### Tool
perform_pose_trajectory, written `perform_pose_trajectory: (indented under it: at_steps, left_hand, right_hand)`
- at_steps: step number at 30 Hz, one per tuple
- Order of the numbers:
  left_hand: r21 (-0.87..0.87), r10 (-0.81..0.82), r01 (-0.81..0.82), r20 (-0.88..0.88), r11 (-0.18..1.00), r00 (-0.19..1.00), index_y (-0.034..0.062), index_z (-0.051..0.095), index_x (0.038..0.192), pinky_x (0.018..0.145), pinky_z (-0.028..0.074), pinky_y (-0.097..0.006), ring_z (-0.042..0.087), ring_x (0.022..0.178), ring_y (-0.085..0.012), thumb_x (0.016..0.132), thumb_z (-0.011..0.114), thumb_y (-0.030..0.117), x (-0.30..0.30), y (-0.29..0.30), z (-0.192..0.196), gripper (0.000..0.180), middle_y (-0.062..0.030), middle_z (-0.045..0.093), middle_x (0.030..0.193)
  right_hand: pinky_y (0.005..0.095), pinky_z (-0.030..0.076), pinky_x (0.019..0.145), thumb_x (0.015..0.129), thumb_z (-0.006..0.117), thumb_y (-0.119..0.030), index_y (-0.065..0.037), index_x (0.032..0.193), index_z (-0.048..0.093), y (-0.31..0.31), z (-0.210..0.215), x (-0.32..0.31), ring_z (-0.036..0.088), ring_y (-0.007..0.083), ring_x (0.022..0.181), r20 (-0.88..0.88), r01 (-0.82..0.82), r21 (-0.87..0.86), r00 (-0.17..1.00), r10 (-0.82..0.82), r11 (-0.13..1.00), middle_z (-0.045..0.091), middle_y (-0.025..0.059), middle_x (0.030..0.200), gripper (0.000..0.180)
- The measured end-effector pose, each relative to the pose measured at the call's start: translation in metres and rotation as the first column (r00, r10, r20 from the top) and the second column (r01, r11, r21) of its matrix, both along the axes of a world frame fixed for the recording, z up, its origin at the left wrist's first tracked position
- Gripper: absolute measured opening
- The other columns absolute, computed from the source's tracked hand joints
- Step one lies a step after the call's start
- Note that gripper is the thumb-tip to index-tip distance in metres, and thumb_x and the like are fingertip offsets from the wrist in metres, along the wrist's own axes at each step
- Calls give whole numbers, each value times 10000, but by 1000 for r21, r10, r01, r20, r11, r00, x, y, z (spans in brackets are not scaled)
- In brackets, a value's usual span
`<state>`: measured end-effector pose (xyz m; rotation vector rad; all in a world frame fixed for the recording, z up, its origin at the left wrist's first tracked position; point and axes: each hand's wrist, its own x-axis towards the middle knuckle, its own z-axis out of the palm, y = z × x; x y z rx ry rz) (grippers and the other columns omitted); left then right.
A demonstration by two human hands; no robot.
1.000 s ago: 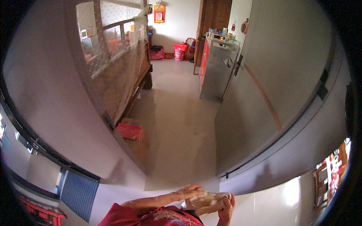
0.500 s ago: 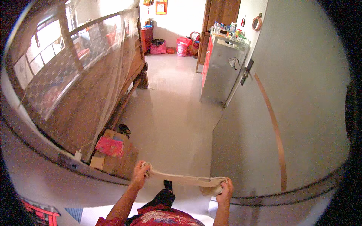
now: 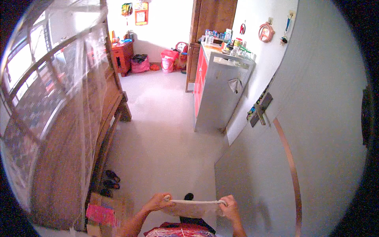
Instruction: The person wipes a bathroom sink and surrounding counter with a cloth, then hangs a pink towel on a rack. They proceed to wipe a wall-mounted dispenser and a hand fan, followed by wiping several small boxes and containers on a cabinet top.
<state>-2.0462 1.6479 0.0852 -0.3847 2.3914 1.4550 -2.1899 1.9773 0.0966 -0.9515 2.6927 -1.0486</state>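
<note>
The left hand (image 3: 158, 202) and right hand (image 3: 230, 208) are gripping the pale cloth (image 3: 191, 209) at opposite ends, its earlier right-end bunch now hanging visibly flatter, apparently advancing the spreading.

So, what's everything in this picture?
Cloth: one, beige, bottom centre
Flat item: one, pink, lower left
Footwear: several, black, lower left
Wooden frame: one, brown, left
Netting: one, whitish, over wooden frame
Door: one, grey, right
Cabinet: one, grey-red, beyond door
Containers: several, mixed, atop cabinet
Tall unit: one, brown, behind cabinet
Bucket: one, red, far wall
Bag: one, pink, left of bucket
Left fingers: several, bare, gripping cloth
Right fingers: several, bare, gripping cloth
</note>
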Motion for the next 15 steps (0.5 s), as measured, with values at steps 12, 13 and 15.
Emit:
perform_pose_trajectory:
  at_steps: [12, 13, 15]
  left_hand:
    - [563, 517, -314, -245, 764, 820, 66, 438, 985, 680, 508, -292, 571, 845, -144, 826, 659, 152, -264, -143, 42, 286, -60, 566, 1003]
    - [537, 524, -324, -273, 779, 807, 64, 437, 967, 667, 514, -291, 576, 841, -146, 811, 670, 136, -280, -158, 46, 289, -68, 567, 992]
    - [603, 635, -394, -253, 694, 730, 72, 448, 921, 587, 503, -257, 575, 782, -135, 753, 701, 80, -312, -186, 56, 304, -51, 569, 890]
  right_hand:
    - [267, 495, 650, 877, 576, -126, -82, 1109, 492, -307, 37, -260, 563, 107, 827, 462, -217, -509, 748, 477, 833, 575, 16, 919, 250]
    - [273, 494, 676, 876, 576, -121, -80, 1120, 492, -338, 45, -275, 560, 109, 843, 467, -266, -527, 702, 537, 807, 570, 20, 949, 261]
    - [282, 488, 730, 875, 571, -110, -74, 1125, 494, -394, 49, -303, 554, 114, 872, 457, -305, -548, 671, 584, 779, 561, 33, 991, 264]
